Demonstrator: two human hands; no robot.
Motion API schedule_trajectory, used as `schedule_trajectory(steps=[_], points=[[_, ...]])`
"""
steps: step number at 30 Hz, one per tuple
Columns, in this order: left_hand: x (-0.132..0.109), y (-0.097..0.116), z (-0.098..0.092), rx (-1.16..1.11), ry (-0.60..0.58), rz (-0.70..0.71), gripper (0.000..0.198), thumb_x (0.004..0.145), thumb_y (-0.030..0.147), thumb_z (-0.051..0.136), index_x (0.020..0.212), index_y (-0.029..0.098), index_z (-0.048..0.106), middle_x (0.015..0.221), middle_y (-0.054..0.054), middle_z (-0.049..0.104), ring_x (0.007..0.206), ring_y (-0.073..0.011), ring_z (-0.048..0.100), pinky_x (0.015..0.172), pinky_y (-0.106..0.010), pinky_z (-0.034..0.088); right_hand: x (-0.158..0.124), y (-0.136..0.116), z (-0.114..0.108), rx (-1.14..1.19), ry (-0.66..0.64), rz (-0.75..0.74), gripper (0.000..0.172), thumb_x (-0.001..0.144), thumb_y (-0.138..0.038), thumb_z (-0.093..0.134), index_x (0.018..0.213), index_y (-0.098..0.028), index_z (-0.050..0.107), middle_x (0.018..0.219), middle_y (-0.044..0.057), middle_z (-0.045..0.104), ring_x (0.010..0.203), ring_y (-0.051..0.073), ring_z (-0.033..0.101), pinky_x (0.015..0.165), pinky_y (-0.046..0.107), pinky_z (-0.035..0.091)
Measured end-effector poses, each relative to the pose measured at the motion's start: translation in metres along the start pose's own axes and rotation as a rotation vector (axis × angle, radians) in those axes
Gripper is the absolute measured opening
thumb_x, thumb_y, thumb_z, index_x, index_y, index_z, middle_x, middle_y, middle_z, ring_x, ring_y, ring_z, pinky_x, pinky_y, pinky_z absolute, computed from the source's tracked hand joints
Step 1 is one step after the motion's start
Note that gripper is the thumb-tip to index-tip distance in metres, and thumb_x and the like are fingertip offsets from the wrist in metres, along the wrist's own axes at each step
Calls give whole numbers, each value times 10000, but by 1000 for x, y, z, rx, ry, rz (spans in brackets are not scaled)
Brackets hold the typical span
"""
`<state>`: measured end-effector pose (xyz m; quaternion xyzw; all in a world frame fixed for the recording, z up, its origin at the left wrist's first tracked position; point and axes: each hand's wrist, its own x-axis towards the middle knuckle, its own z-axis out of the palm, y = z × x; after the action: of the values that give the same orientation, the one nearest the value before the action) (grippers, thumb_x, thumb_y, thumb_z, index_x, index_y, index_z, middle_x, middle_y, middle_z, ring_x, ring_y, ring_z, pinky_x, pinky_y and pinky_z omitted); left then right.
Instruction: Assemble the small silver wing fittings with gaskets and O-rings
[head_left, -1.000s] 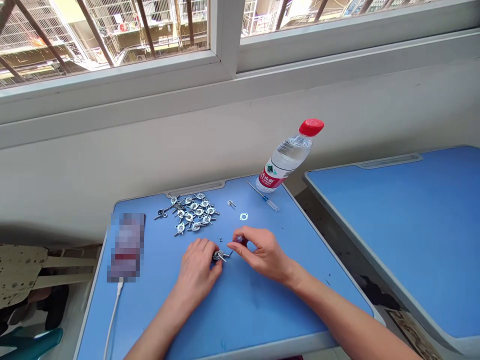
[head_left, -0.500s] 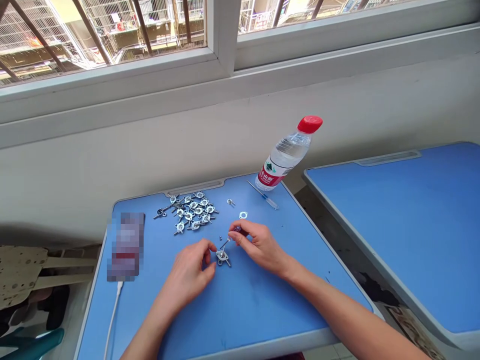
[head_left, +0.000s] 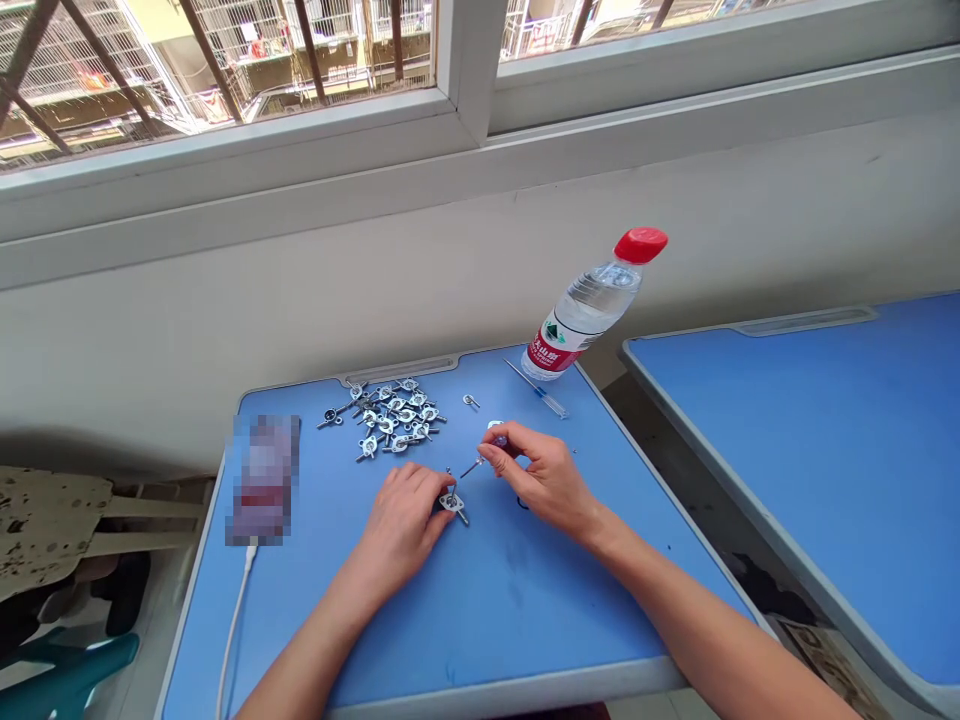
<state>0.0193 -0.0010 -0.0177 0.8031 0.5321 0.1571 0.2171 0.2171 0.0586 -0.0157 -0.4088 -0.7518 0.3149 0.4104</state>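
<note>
My left hand (head_left: pixel 409 512) is closed, thumb and fingertips pinching a small metal part with an oval flange (head_left: pixel 452 503) on the blue table. A thin pin or screw stands up from its middle, and a short stub points toward the lower right. My right hand (head_left: pixel 551 475) is closed round the handle of a small screwdriver (head_left: pixel 472 467). Its thin shaft points down and left, with the tip just above and right of the metal part, apart from it. Most of the handle is hidden by my fingers.
A heap of similar metal parts (head_left: pixel 397 415) lies behind my left hand. One small part (head_left: pixel 471 402) and a flat oval plate (head_left: pixel 495 425) lie farther right. A blue-handled screwdriver (head_left: pixel 544 398) lies beside a water bottle (head_left: pixel 559 345). A blurred phone-like object (head_left: pixel 262 480) with a white cable is at left.
My left hand has moved in and taken hold of the flanged part. My right hand has drawn the screwdriver back from it, up and right. The whole view has shifted slightly.
</note>
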Motion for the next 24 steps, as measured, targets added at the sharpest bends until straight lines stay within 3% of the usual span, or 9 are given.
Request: schedule_trajectory(steps=[11, 17, 24], points=[[-1, 0, 6, 60, 24, 24, 232, 890, 151, 621, 1103, 208, 550, 987, -54, 671, 936, -243, 602, 764, -362, 461, 0, -1, -3, -42, 1, -11, 257, 976, -372, 492, 812, -192, 576, 653, 8, 610, 554, 126, 531, 544, 241, 440], [-3, 1, 2, 89, 39, -20, 284, 825, 130, 674, 1066, 198, 543, 987, -53, 668, 929, -255, 609, 774, -374, 459, 1, 3, -5, -18, 10, 29, 277, 1015, -355, 378, 832, -205, 522, 687, 14, 624, 566, 128, 532, 554, 240, 442], [-3, -3, 8, 13, 69, -8, 440, 815, 78, 619, 1217, 208, 497, 986, -35, 677, 921, -239, 626, 813, -381, 474, 12, 6, -34, -96, 244, 50, 215, 955, -357, 490, 827, -200, 562, 632, -14, 532, 530, 119, 444, 505, 244, 388]])
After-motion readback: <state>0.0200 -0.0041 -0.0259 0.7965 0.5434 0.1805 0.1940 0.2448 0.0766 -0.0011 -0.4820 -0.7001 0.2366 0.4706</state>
